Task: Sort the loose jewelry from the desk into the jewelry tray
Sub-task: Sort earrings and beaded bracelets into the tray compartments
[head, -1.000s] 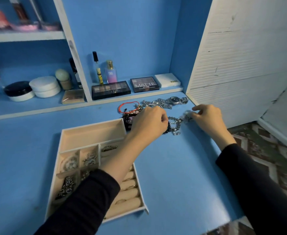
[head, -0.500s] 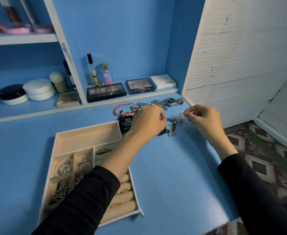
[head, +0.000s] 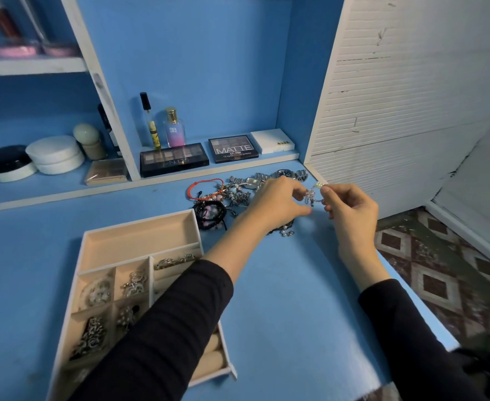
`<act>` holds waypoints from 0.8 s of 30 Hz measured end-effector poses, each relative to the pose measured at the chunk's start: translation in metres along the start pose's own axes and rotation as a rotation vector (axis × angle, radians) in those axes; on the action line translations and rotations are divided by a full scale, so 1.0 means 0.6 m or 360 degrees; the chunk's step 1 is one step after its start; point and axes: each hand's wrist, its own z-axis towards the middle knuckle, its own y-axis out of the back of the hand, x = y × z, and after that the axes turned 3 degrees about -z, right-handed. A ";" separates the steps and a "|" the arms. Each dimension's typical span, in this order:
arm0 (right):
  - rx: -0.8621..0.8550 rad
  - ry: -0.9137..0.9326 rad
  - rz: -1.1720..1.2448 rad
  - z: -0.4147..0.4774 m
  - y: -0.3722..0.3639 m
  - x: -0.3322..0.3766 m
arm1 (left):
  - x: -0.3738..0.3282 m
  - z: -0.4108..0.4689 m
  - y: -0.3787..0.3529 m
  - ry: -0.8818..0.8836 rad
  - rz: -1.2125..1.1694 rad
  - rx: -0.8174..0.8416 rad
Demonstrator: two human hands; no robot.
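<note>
A small beaded bracelet [head: 313, 195] with clear and silver beads hangs above the desk, pinched between my left hand [head: 278, 202] and my right hand [head: 349, 205]. Under and behind my hands lies the loose jewelry pile [head: 232, 195]: a red cord bracelet [head: 201, 190], a black band [head: 210, 214], silver watches [head: 278, 176] and chains. The beige jewelry tray [head: 139, 235] sits on the blue desk at the near left. Its long back compartment is bare; the small compartments hold silver pieces. My left forearm hides the tray's right part.
On the low shelf behind stand eyeshadow palettes [head: 174, 159], perfume bottles [head: 174, 128], a white box [head: 272, 141] and cream jars [head: 54, 154]. A white slatted panel [head: 411, 96] bounds the desk on the right, with patterned floor [head: 440, 270] past the desk edge.
Both hands have lifted the beaded bracelet off the pile and drawn close together above the desk. The camera view has shifted slightly.
</note>
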 end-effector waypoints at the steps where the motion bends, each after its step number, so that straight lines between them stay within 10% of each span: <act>1: 0.0000 0.0004 -0.0006 0.000 -0.001 0.000 | 0.001 0.001 -0.001 0.0015 -0.0097 -0.0010; 24: 0.0054 0.0169 -0.0294 -0.034 -0.023 0.020 | 0.003 -0.051 0.041 0.0088 -0.0284 -0.0191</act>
